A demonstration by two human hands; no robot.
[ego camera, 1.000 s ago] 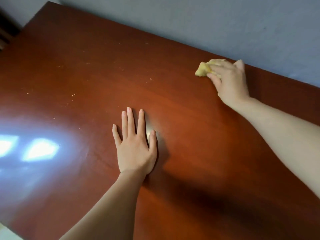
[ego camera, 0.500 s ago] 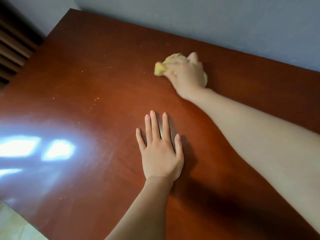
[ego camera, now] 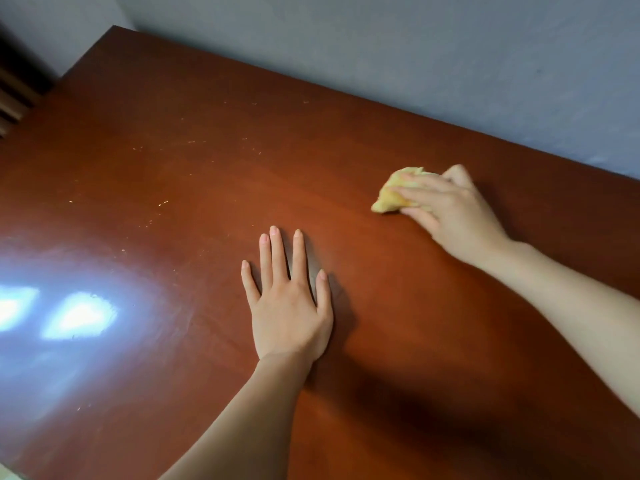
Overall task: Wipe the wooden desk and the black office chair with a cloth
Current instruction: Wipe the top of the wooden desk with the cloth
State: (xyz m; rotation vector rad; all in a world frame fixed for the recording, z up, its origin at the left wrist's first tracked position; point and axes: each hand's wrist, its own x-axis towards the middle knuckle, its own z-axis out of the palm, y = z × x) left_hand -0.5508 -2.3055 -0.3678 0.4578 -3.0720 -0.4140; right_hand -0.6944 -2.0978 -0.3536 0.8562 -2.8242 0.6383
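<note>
From the head view, my right hand is out ahead of me and to the right, its grip closed around a bunched yellow cloth. My fingers lie curled across the top of the cloth and press it down onto the wooden bench; the wad pokes out past my fingertips on the left side of that grip, and the rest of it is hidden under my palm. The cloth touches the bench top, near the far edge where the bench meets the grey wall.

My left hand lies nearer to me and left of the cloth hand, well apart from it. Its grip is wide: fingers straight and a little spread, palm flat on the bench, holding nothing. A dark shadow falls on the bench just to the right of this hand and runs back along under my right forearm.

Left of my flat hand and beyond it, small pale specks are scattered over the reddish-brown surface. Further left and closer to me, two bright patches of reflected light shine on the bench top. At the far left edge, past the bench corner, some dark horizontal slats show; I cannot tell what they belong to.
</note>
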